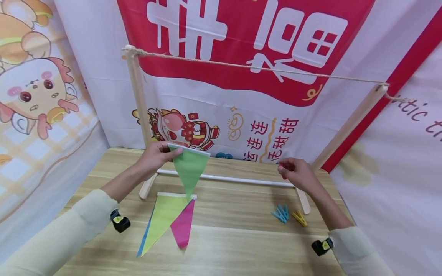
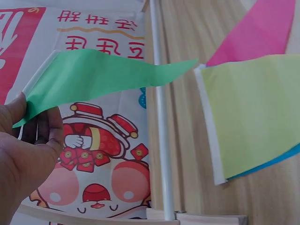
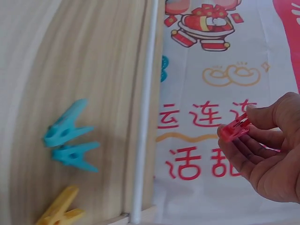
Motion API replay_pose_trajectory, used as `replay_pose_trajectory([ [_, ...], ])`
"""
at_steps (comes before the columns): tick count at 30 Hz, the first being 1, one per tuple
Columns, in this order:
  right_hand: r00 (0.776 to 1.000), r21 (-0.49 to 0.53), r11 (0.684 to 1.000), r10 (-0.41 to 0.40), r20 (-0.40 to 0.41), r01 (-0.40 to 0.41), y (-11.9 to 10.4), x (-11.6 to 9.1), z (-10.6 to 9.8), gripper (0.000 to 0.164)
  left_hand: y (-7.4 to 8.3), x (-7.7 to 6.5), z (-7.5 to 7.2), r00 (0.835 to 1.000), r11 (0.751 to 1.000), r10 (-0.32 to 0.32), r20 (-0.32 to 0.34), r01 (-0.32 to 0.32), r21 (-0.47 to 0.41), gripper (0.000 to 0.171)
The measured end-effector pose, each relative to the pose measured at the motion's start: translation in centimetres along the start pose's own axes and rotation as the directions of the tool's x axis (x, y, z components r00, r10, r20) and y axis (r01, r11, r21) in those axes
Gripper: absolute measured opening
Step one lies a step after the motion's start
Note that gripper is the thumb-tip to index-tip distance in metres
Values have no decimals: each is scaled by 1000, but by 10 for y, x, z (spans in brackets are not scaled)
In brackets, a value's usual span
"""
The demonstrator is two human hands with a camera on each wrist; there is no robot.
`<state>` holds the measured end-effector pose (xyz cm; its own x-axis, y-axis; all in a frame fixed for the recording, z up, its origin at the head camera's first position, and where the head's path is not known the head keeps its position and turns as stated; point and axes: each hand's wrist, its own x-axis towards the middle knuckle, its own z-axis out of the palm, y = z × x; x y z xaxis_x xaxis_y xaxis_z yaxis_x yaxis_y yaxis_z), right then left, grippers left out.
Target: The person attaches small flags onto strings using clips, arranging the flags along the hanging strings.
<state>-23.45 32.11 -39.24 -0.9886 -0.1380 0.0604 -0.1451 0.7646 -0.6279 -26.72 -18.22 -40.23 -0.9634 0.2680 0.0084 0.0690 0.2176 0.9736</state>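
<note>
My left hand pinches a green triangular pennant by one end of its white top band, and the point hangs down over the table. In the right wrist view, my right hand holds a red clothespin between thumb and fingers. Below the green pennant, a yellow-green pennant lies on the table, with a pink pennant and a blue pennant partly hidden under it. Two blue clothespins and some yellow clothespins lie on the table below my right hand.
A twine line runs between two wooden posts above both hands. Low between the posts' feet runs a white rod along the wooden table. Printed cloth hangs close behind the frame.
</note>
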Motion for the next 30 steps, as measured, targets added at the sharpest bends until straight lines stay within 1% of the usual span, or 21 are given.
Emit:
replay_pose_trajectory([
  [5,1000,-13,1000,-3,-9,2,-25,8,-7,41,13,3,-3,999,998,32,-42,-34,-60,41],
  [8,1000,-1,1000,-4,-5,4,-40,13,-9,43,18,4,-4,996,993,48,-72,-56,-106,33],
  [11,1000,6,1000,-14,-6,14,-53,17,-10,43,22,5,-4,993,987,51,-104,-66,-147,22],
  [13,1000,14,1000,-28,-7,28,-61,19,-10,43,25,6,-3,992,984,51,-117,-70,-163,20],
  [15,999,19,999,-32,-11,32,-67,21,-11,42,28,8,-2,990,983,57,-127,-78,-164,24],
  [19,999,29,998,-46,-29,47,-77,24,-13,41,37,10,-1,987,986,69,-148,-90,-142,40],
  [21,997,26,998,-62,-38,63,-82,26,-14,40,42,11,-2,984,986,73,-165,-96,-135,43],
  [24,995,30,996,-86,-44,87,-89,28,-17,38,49,12,-3,979,983,89,-182,-116,-145,41],
  [27,994,43,994,-100,-51,102,-97,29,-20,38,55,13,-4,978,973,106,-181,-140,-184,36],
  [30,993,55,992,-107,-58,111,-104,29,-21,38,60,13,-3,978,966,111,-178,-148,-210,33],
])
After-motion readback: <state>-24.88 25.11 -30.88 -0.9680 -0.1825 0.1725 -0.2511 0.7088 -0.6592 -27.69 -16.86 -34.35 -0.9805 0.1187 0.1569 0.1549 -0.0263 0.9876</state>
